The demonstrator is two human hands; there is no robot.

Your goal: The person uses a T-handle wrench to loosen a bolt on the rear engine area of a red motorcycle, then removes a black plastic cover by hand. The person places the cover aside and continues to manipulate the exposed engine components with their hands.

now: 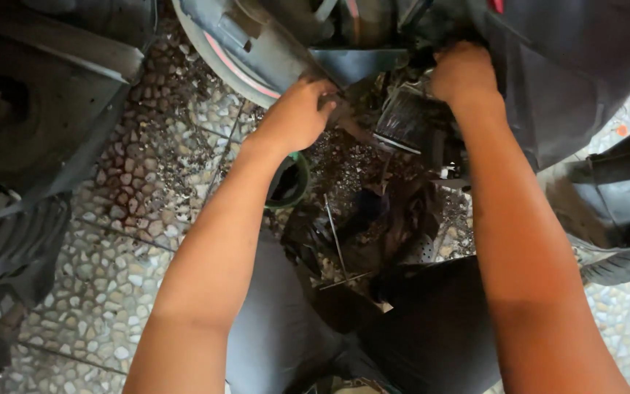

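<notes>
Person reaching into dirty machine part. Left hand curled on dark piece; right hand closed on top edge (fingers hidden). Step looks like pulling part loose; next needs firm, steady tug.

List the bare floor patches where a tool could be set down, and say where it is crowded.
Bare pebbled floor lies between the dark panels and the left hand. Crowded: around both hands, the right hand, the green-rimmed pot and the greasy rags.
</notes>
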